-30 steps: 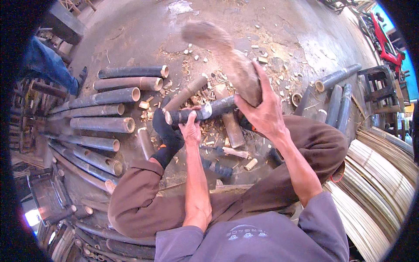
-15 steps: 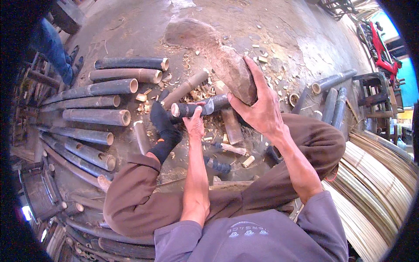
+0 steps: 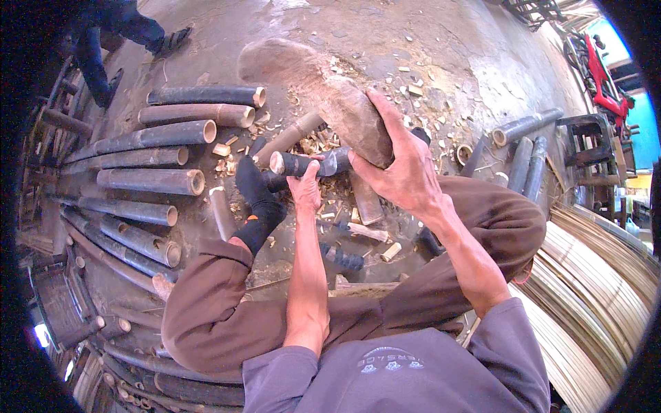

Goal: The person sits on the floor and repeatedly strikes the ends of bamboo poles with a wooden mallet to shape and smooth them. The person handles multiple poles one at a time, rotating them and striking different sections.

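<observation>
Fingers of left hand (image 3: 305, 189) are wrapped round a short dark bamboo piece (image 3: 310, 164), which lies w/ its long axis left-to-right on the floor (image 3: 427, 48) in front of the knees. Right hand (image 3: 403, 168) clamps a heavy wooden club (image 3: 323, 89), its head directly above the piece's right end, so right hand is nearer.

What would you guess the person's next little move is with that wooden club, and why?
Probably a short downward strike: the right hand holds the wooden club raised just above the blade, which the left hand steadies against the short bamboo piece.
</observation>
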`<state>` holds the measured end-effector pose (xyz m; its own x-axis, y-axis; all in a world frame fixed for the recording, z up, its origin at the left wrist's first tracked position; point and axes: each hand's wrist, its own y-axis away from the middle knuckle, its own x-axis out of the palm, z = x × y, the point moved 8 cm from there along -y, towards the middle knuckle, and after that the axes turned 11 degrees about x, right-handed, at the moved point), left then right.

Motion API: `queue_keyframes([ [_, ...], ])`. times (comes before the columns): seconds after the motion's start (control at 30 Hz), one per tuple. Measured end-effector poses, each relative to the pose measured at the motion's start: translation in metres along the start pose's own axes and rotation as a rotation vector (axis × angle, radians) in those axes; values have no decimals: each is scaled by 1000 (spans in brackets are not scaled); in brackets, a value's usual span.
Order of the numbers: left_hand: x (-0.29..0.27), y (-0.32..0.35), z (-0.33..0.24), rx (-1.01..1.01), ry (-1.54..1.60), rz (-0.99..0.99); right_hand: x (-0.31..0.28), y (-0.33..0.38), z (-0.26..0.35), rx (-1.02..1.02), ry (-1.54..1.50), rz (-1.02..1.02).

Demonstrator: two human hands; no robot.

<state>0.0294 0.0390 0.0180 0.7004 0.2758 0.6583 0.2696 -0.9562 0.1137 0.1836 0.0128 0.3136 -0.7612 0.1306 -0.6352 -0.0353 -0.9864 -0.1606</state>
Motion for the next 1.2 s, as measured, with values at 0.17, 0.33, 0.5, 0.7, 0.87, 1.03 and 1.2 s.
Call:
queue_keyframes([
  [0.17,-5,1,6,8,31,-3,2,1,-2,4,33,24],
  [0.33,-4,-1,7,10,26,14,2,2,-3,4,17,19],
  [0.5,-3,2,3,2,-1,-9,2,4,-6,-44,31,-4],
  [0.7,0,2,0,3,8,-12,4,6,-10,-23,50,16],
  [0.87,-6,-1,2,2,-37,-34,6,6,-2,-39,80,33],
  [1.03,14,12,-23,179,-326,-26,-1,-11,46,-212,-32,27],
  [1.2,-17,8,17,257,-51,138,42,-17,80,-610,-105,136],
])
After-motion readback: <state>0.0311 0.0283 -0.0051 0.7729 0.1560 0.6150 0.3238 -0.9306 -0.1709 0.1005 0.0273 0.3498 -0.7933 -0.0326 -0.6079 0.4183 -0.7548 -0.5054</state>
